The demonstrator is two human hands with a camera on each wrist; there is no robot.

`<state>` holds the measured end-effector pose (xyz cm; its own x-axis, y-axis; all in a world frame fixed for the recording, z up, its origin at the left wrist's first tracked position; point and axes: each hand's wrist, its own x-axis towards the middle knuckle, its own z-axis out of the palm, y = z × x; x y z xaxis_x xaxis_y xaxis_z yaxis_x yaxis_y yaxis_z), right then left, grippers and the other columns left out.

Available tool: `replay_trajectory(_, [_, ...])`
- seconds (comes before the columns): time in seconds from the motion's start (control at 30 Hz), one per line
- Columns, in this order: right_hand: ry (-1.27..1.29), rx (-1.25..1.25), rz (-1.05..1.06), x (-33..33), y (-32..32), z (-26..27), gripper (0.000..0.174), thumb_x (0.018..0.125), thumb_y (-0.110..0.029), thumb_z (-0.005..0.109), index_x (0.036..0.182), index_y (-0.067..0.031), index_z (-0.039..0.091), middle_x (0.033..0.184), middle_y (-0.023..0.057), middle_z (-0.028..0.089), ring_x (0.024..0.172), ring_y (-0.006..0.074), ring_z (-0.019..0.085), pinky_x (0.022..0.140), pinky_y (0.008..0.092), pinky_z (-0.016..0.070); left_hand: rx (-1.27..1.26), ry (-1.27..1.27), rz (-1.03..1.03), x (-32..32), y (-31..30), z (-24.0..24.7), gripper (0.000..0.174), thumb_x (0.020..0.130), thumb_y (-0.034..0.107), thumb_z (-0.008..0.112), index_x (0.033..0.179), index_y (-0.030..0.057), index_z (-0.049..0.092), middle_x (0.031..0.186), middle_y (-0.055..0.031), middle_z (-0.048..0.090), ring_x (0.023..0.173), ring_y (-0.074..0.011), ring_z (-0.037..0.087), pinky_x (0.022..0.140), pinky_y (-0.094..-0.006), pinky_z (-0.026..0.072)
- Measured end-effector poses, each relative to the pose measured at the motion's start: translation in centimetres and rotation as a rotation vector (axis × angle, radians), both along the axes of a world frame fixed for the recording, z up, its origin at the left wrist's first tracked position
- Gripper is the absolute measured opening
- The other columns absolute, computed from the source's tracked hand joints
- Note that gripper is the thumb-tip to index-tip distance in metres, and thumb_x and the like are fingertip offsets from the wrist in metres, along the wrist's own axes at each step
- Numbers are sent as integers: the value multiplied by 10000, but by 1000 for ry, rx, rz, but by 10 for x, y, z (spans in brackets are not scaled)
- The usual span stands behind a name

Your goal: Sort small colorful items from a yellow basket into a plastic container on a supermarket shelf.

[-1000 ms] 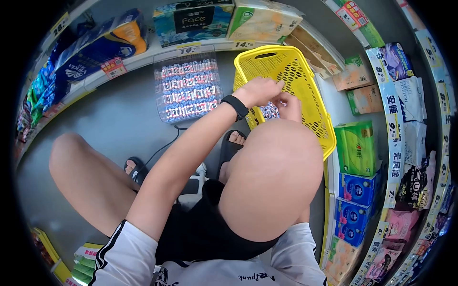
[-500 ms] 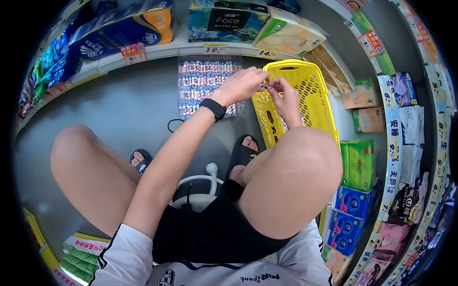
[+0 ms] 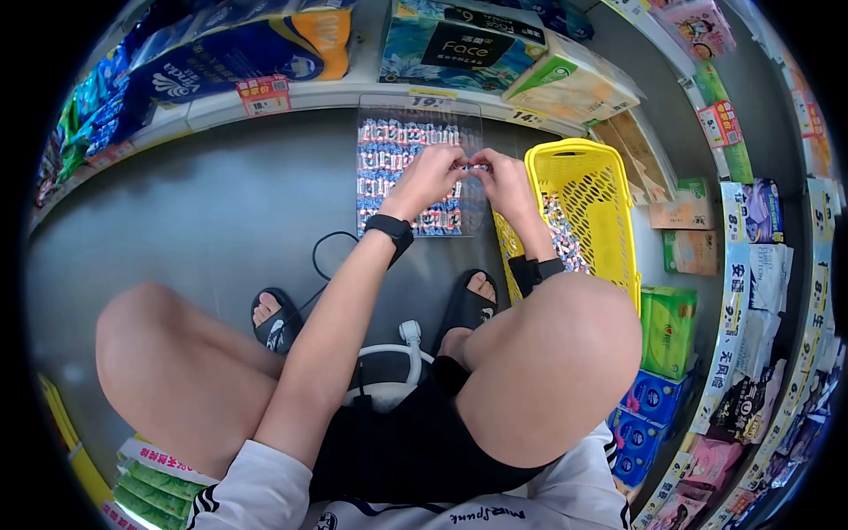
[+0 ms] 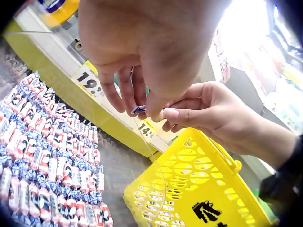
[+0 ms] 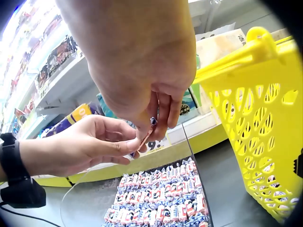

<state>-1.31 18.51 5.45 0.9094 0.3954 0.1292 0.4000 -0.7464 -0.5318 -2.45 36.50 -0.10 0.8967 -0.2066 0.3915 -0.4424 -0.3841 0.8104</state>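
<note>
Left hand (image 3: 430, 177): pinched left end of small blue-white wrapped candy (image 4: 138, 109).
Right hand (image 3: 505, 181): pinched its right end.
Candy position: axis roughly left-right, equally near both hands, above clear plastic tray (image 3: 389, 108); yellow plastic basket (image 3: 609, 203) right.

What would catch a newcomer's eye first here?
Both hands meet in the middle: the left hand and right hand pinch one small wrapped candy together. Just beneath them lie neat rows of wrapped candies on the floor, and a bright yellow basket stands at the right.
</note>
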Motion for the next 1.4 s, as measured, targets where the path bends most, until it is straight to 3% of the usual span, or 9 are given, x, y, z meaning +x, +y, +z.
replay_trajectory(0.27, [-113,-45,192,27,33,-19,200,840,-38,724,1031,-35,667,1044,185,678,1004,432,653,851,497,535,-91,181,158,5,13,-39,163,826,79,760,924,-27,683,938,-232,689,902,-419,671,796,-489,529])
replay_trajectory(0.33, [-91,-17,162,28,44,-28,236,857,-68,730,1076,-30,649,1055,199,648,1016,426,650,841,501,541,-80,237,361,3,11,-44,180,844,99,772,906,-41,679,858,-184,689,773,-327,698,719,-419,560])
replay_trajectory(0.4, [-48,-26,-83,28,53,-40,285,873,-132,750,1106,-18,632,1079,227,645,1005,426,656,824,510,543,-107,255,414,0,13,-46,169,842,80,756,906,-49,668,856,-196,687,784,-336,694,723,-430,556])
replay_trajectory(0.47, [-20,-67,-118,32,60,-51,292,892,-187,752,1105,-11,659,1043,231,695,957,405,695,804,489,559,-86,330,544,-2,16,-45,178,858,58,724,961,-61,642,963,-263,671,925,-450,665,809,-507,532])
replay_trajectory(0.53, [308,41,-157,36,69,-61,287,892,-202,750,1104,-16,696,971,215,742,894,383,731,793,454,574,-53,326,551,0,18,-51,180,864,41,704,986,-65,625,990,-270,660,928,-464,659,815,-519,533])
replay_trajectory(1.0, [479,306,-164,86,88,-138,320,848,-170,769,1110,11,731,906,156,770,816,217,760,747,343,594,-117,350,483,15,31,-72,352,836,17,711,1163,-68,611,1135,-284,585,1055,-468,605,912,-521,506])
replay_trajectory(1.1, [433,259,-232,94,97,-143,346,823,-187,806,1086,27,738,868,144,772,806,189,754,718,330,589,50,351,538,15,26,-73,573,792,-12,718,1332,-100,544,1291,-268,525,1176,-438,563,993,-491,492])
replay_trajectory(1.23, [392,206,-308,107,106,-151,364,784,-201,848,1048,28,746,845,145,774,756,222,755,706,347,586,473,315,586,15,26,-74,714,718,-10,776,1368,-118,500,1420,-252,493,1347,-393,469,1055,-438,481])
replay_trajectory(1.4, [262,143,-274,102,123,-155,339,789,-176,846,1055,13,751,836,139,777,753,208,762,711,330,590,631,385,566,11,28,-81,840,718,87,811,1457,-71,444,1556,-205,409,1473,-356,364,1132,-422,419])
